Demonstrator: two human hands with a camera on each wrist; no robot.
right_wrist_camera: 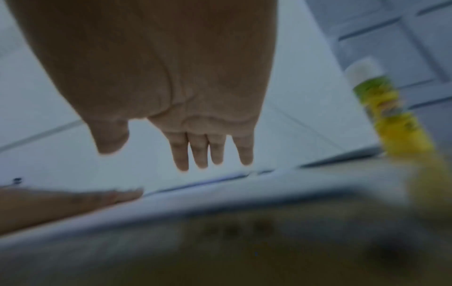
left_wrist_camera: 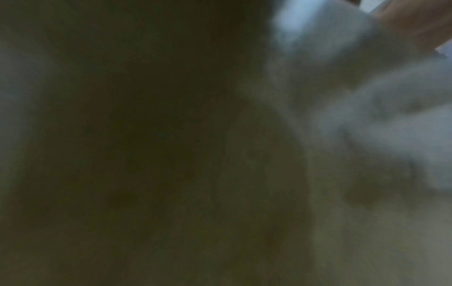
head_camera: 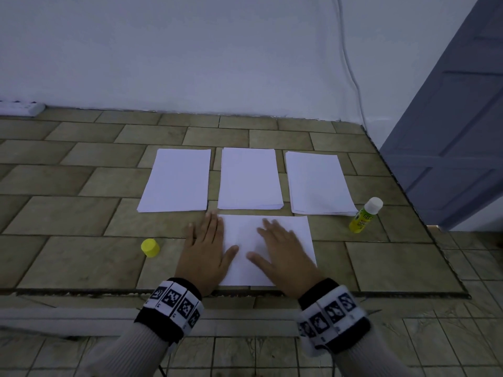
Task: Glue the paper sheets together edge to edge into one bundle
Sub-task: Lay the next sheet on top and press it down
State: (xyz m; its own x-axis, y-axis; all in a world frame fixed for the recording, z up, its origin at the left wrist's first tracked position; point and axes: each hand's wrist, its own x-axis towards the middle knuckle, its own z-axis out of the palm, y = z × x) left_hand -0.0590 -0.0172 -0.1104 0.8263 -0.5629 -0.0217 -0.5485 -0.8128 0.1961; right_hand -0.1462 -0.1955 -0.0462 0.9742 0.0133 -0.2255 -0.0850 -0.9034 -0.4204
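A white paper sheet [head_camera: 299, 235] lies near the front of the tiled surface. My left hand [head_camera: 209, 248] lies flat on its left edge, fingers straight. My right hand [head_camera: 280, 248] lies flat on its middle, fingers straight; in the right wrist view the right hand [right_wrist_camera: 195, 151] hovers just over the sheet [right_wrist_camera: 220, 201]. Three white paper stacks lie in a row behind: left [head_camera: 175, 180], middle [head_camera: 249, 179], right [head_camera: 319, 183]. A yellow glue bottle [head_camera: 364, 216] with a white top stands at the right, also the glue bottle [right_wrist_camera: 389, 112]. A yellow cap [head_camera: 150, 247] sits left of my left hand. The left wrist view is dark and blurred.
A white power strip [head_camera: 21, 108] lies at the far left by the wall. A white cable [head_camera: 351, 72] runs down the wall. A blue door [head_camera: 457, 118] stands at the right. The tiled surface's front edge [head_camera: 245, 292] drops to a lower floor.
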